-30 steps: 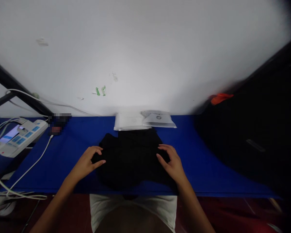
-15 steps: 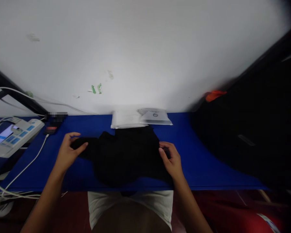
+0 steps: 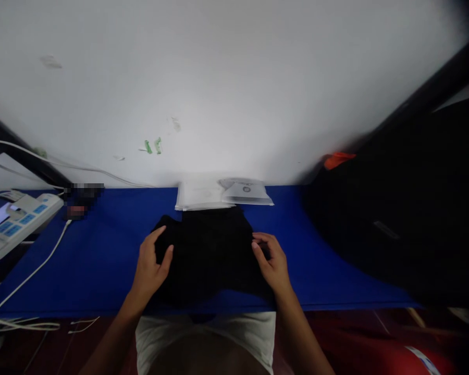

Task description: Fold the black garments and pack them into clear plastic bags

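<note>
A black cloth garment (image 3: pixel 211 255) lies bunched on the blue-covered table (image 3: pixel 324 276) in front of me. My left hand (image 3: pixel 152 260) rests at its left side, thumb and fingers apart over the cloth. At the right edge, my right hand (image 3: pixel 271 258) has its fingers and thumb curled around some of the dark fabric. Folds and shape are hard to make out in the black. Just behind the garment are flat white translucent packets (image 3: pixel 203 195), and one with a round dark mark (image 3: pixel 247 191) overlaps them on the right.
On the left stand a white power strip (image 3: pixel 23 224) with blue sockets and a dark device (image 3: pixel 78 208) on a white cable (image 3: pixel 42 271). A large black mass (image 3: pixel 394 208) fills the right side, with an orange piece (image 3: pixel 338 160) beside it. A white wall (image 3: pixel 234 94) rises behind.
My left hand has moved right, bringing the garment's left end inward over the rest, and its fingers have loosened. The right hand has stayed at the right edge. The view has shifted slightly.
</note>
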